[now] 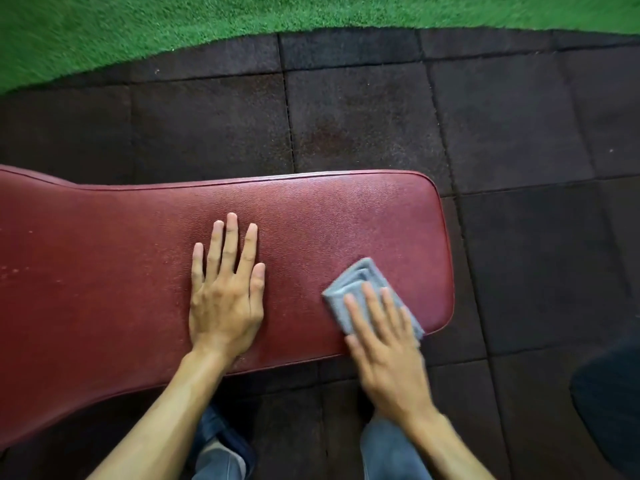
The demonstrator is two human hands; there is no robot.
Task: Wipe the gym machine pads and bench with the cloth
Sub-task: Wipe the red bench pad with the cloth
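Plainly the work is on the bench (104, 278), whose red padded top runs across the view. The left hand (225, 303) lies flat near the bench's middle, fingers straight and spread, gripping nothing, probably to brace the body. The right hand (388, 351), fingers also straight, presses the folded grey cloth (353, 282) flat onto the bench near its rounded right end, by the near edge. The fold likely gives a firm wiping face, and the hand's blur suggests a stroke under way.

Left hand (225, 299) flat on bench (104, 271), mid-pad. Right hand (384, 344) presses cloth (360, 282) near bench's right end.
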